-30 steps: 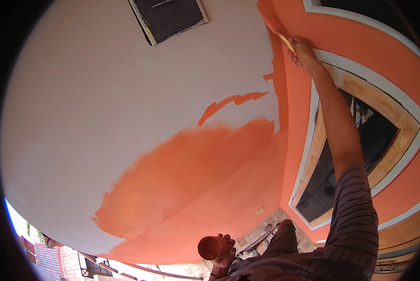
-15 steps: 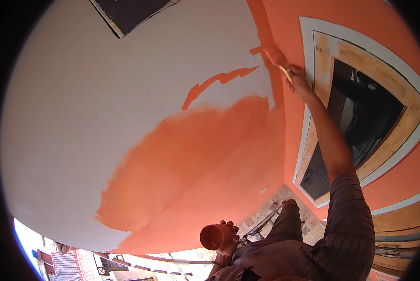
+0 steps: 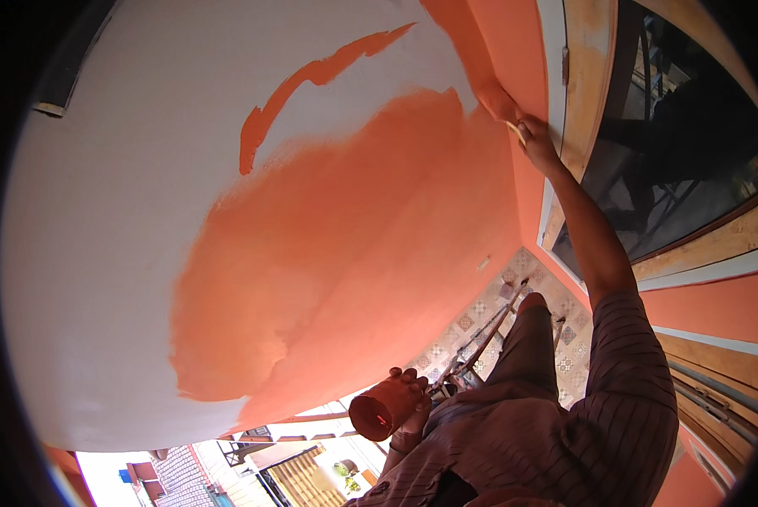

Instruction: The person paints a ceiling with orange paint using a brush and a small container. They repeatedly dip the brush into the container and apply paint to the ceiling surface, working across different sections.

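Note:
My right hand [image 3: 538, 142] is closed around the pale handle of a paintbrush [image 3: 516, 131], the arm stretched up and forward. The brush's orange-coated head rests at the inside corner between the pale wall [image 3: 142, 194] and the orange wall beside the window. A band of wet-looking darker orange runs along that corner. Low in front of my body, my left hand [image 3: 414, 401] grips a small round paint pot [image 3: 381, 411], smeared orange, its mouth tilted toward me. Some orange paint shows inside. The pale wall carries a large orange patch [image 3: 337, 228] and a separate curved stroke [image 3: 303, 74] above it.
To the right stands a window [image 3: 666, 144] with a bare wooden frame and white border. Below me are a patterned tile floor [image 3: 569, 359] and a ladder-like frame [image 3: 489, 334] by my leg. A dark panel [image 3: 65, 76] sits at the upper left; rooftops show below.
My view has tilted downward and shifted right. The brush has moved down along the corner, and the short side stroke beside it no longer shows. The pot stays in my left hand.

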`<action>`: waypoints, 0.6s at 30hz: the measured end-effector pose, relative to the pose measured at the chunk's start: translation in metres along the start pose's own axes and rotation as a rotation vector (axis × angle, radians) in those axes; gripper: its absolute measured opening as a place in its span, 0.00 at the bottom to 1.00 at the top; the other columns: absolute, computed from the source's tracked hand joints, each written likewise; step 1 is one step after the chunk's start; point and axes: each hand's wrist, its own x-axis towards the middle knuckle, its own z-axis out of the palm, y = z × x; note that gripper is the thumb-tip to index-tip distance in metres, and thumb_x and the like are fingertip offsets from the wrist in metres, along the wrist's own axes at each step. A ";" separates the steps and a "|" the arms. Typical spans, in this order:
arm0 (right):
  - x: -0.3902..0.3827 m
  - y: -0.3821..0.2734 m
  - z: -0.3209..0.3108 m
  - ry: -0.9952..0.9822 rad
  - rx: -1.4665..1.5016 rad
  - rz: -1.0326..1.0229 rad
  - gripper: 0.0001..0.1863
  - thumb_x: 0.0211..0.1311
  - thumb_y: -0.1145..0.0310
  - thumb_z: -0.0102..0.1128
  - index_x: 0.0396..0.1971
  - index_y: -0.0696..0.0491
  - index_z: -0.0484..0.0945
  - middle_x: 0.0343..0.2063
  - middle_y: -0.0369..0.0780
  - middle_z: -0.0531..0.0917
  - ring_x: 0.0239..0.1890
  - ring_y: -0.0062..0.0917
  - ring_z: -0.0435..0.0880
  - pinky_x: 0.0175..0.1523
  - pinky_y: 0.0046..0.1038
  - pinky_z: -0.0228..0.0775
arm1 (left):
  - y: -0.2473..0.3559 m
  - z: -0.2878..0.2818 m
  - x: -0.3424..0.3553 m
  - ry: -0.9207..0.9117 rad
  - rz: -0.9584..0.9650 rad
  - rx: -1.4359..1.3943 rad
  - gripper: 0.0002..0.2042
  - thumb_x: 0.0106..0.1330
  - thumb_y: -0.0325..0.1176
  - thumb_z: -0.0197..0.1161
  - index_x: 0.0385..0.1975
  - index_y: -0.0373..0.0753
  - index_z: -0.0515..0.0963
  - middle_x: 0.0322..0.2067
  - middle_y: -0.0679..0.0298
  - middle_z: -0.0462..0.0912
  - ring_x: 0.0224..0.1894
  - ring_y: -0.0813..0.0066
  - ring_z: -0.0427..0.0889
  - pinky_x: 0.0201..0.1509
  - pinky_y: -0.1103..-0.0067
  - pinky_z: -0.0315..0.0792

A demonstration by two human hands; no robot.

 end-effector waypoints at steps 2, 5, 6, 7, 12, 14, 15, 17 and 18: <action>-0.008 0.032 -0.003 -0.016 -0.049 0.016 0.12 0.83 0.69 0.49 0.37 0.59 0.77 0.26 0.36 0.72 0.25 0.22 0.74 0.31 0.30 0.70 | -0.002 0.005 0.005 -0.001 -0.017 0.005 0.21 0.77 0.47 0.56 0.64 0.45 0.75 0.57 0.59 0.76 0.57 0.58 0.74 0.46 0.60 0.77; -0.023 0.071 -0.010 -0.052 -0.228 0.044 0.13 0.83 0.67 0.49 0.40 0.60 0.79 0.30 0.44 0.80 0.31 0.35 0.82 0.38 0.37 0.74 | -0.004 0.011 0.013 0.000 -0.039 0.034 0.21 0.77 0.47 0.55 0.63 0.45 0.75 0.57 0.59 0.76 0.57 0.58 0.74 0.44 0.61 0.76; -0.030 0.080 -0.014 -0.051 -0.297 0.075 0.14 0.83 0.66 0.49 0.41 0.60 0.79 0.33 0.47 0.82 0.34 0.40 0.84 0.41 0.40 0.75 | -0.004 0.012 0.015 -0.004 -0.046 0.052 0.21 0.77 0.47 0.55 0.63 0.45 0.75 0.57 0.59 0.76 0.56 0.58 0.74 0.44 0.61 0.76; -0.036 0.089 -0.019 -0.055 -0.360 0.123 0.15 0.82 0.64 0.49 0.42 0.60 0.80 0.36 0.51 0.85 0.38 0.46 0.86 0.44 0.43 0.76 | -0.005 0.014 0.018 0.007 -0.048 0.050 0.21 0.77 0.47 0.55 0.63 0.45 0.75 0.57 0.59 0.76 0.56 0.58 0.74 0.44 0.61 0.76; -0.060 0.089 -0.045 -0.157 -0.726 0.203 0.19 0.80 0.57 0.50 0.45 0.59 0.82 0.43 0.56 0.86 0.48 0.52 0.86 0.50 0.48 0.76 | -0.007 0.013 0.024 0.009 -0.056 0.046 0.21 0.78 0.47 0.55 0.64 0.45 0.75 0.57 0.59 0.76 0.57 0.57 0.74 0.45 0.61 0.76; -0.057 0.064 -0.046 -0.190 -0.810 0.212 0.19 0.76 0.57 0.55 0.40 0.60 0.83 0.40 0.56 0.86 0.46 0.51 0.87 0.48 0.48 0.77 | -0.007 0.010 0.025 0.002 -0.060 0.026 0.21 0.77 0.46 0.55 0.64 0.45 0.74 0.57 0.58 0.75 0.57 0.57 0.74 0.45 0.60 0.76; -0.054 0.045 -0.046 -0.204 -0.829 0.214 0.18 0.73 0.59 0.59 0.36 0.61 0.84 0.36 0.55 0.87 0.43 0.51 0.88 0.47 0.48 0.77 | -0.006 0.009 0.025 -0.005 -0.061 0.021 0.21 0.77 0.46 0.55 0.65 0.45 0.74 0.58 0.58 0.75 0.57 0.56 0.74 0.46 0.60 0.76; -0.041 -0.004 -0.039 -0.193 -0.870 0.162 0.15 0.67 0.62 0.65 0.31 0.62 0.85 0.32 0.55 0.87 0.41 0.50 0.89 0.45 0.48 0.78 | -0.004 0.008 0.024 0.009 -0.060 0.014 0.22 0.77 0.46 0.56 0.65 0.44 0.74 0.58 0.58 0.75 0.58 0.56 0.74 0.47 0.59 0.77; -0.034 -0.031 -0.033 -0.169 -0.890 0.110 0.14 0.65 0.64 0.67 0.31 0.62 0.85 0.31 0.55 0.87 0.41 0.50 0.89 0.45 0.48 0.78 | -0.003 0.009 0.023 0.005 -0.069 0.023 0.22 0.77 0.46 0.56 0.65 0.44 0.73 0.58 0.57 0.75 0.58 0.56 0.74 0.48 0.59 0.77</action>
